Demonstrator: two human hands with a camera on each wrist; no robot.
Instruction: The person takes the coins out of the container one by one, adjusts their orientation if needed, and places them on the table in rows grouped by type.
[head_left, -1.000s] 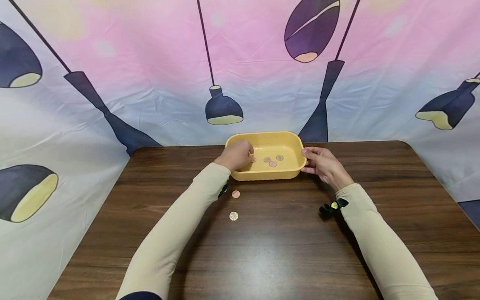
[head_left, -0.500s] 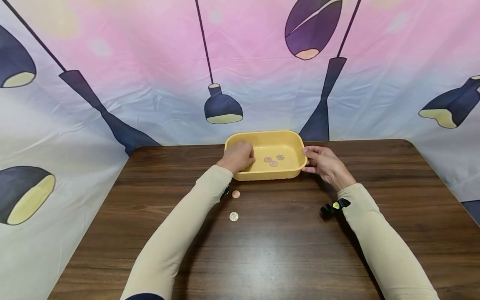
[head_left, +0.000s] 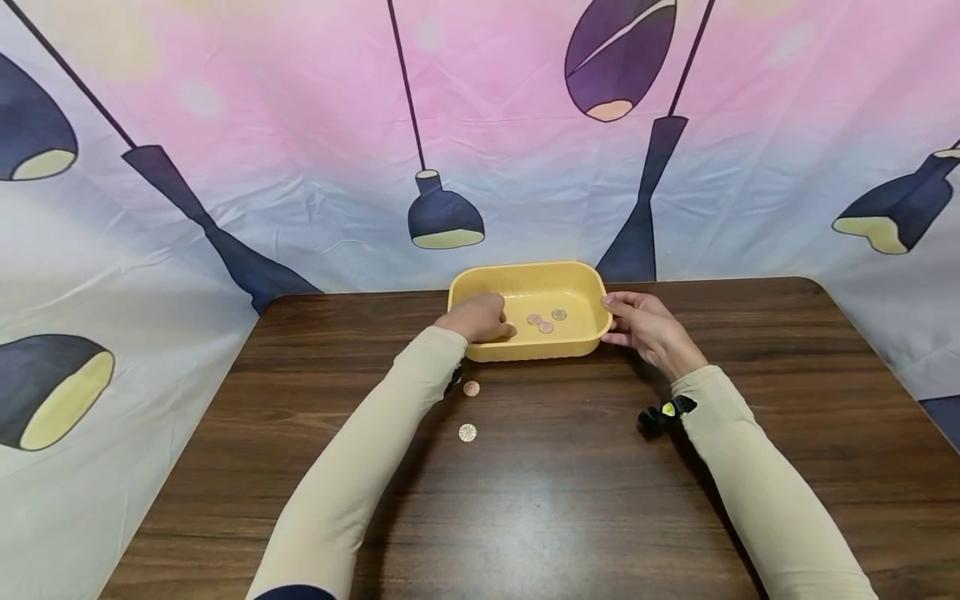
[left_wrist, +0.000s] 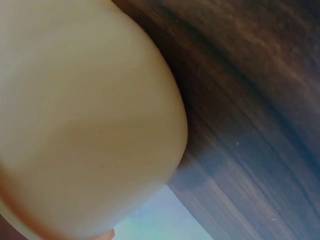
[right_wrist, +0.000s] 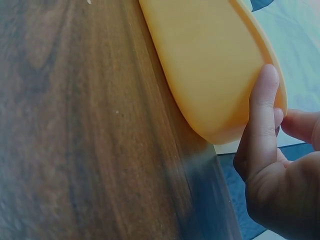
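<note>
A yellow plastic tray (head_left: 543,350) stands at the table's far edge, with several coins lying on its floor, among them a copper-coloured coin (head_left: 546,327) and a silvery one (head_left: 559,315). My left hand (head_left: 480,318) reaches over the left end into the tray, fingers bent down to the floor; its fingertips are hidden, and I cannot tell whether they hold a coin. At the right end, my right hand (head_left: 648,327) pinches the rim between thumb and fingers. The right wrist view shows this hand (right_wrist: 272,165) against the tray's outer wall (right_wrist: 210,70).
On the brown wooden table (head_left: 585,483), a copper-coloured coin (head_left: 471,388) and a pale gold coin (head_left: 467,432) lie in front of the tray, near the left sleeve (head_left: 360,450). A printed cloth (head_left: 525,183) hangs right behind the table. The tray's wall (left_wrist: 95,100) fills much of the left wrist view.
My left hand has sunk lower and slightly rightward in the tray, covering the coin that showed beside its fingers a second ago. The right hand and the tray stay put.
</note>
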